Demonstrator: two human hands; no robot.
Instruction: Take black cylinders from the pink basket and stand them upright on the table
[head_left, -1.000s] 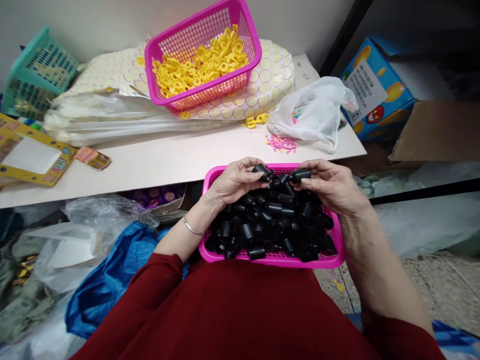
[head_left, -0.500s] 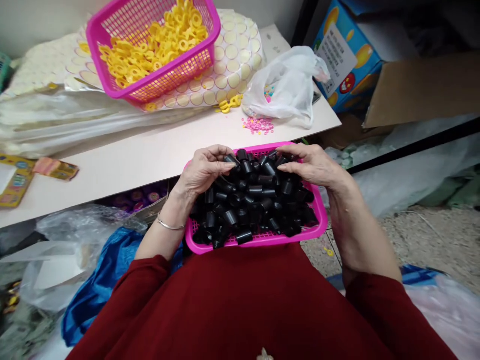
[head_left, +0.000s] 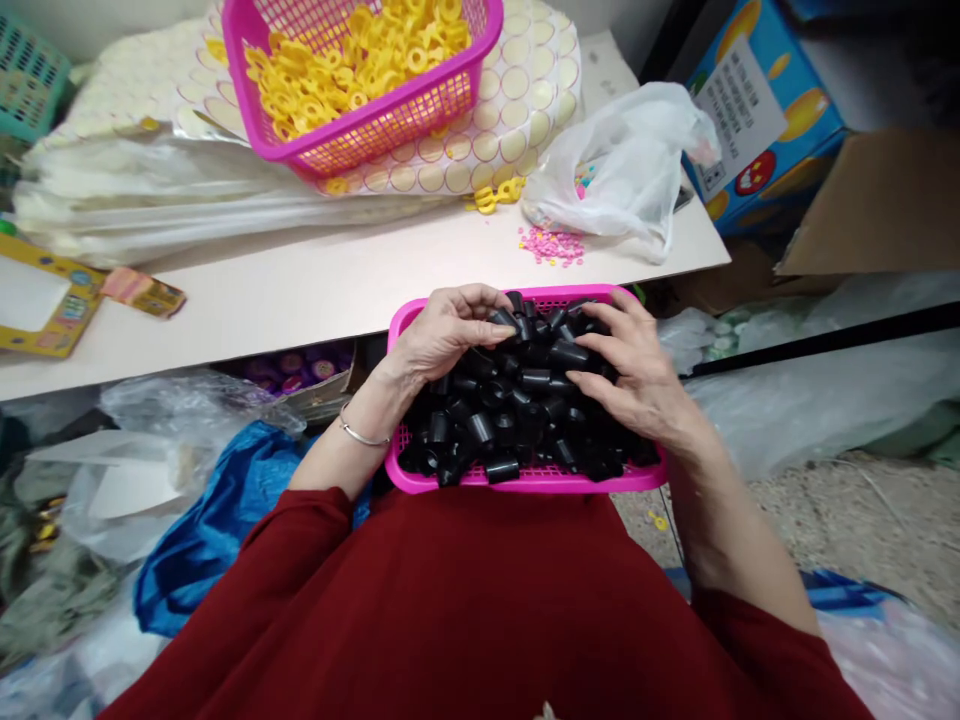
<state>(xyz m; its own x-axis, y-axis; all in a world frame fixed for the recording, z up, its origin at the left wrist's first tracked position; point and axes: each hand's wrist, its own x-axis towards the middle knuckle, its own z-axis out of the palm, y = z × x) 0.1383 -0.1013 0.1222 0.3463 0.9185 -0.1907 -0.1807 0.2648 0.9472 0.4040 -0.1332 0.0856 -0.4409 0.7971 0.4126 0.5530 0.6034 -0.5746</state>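
A pink mesh basket rests on my lap, heaped with short black plastic tubes. My left hand curls over the pile's far left corner, its fingertips closed around one black tube. A thin bracelet sits on that wrist. My right hand lies on the right side of the pile with its fingers spread, the tips touching tubes near the middle. My red sleeves and red top fill the bottom of the view.
A white table stands just beyond the basket. On it are a second pink basket of yellow rings, stacked printed sheets, a white plastic bag, spilled pink beads and yellow card packaging. Blue box and cardboard at right; bags on the floor at left.
Both hands have come down from holding tubes above the far rim onto the pile. My right hand has let go of its tube and spread its fingers. The view has also shifted.
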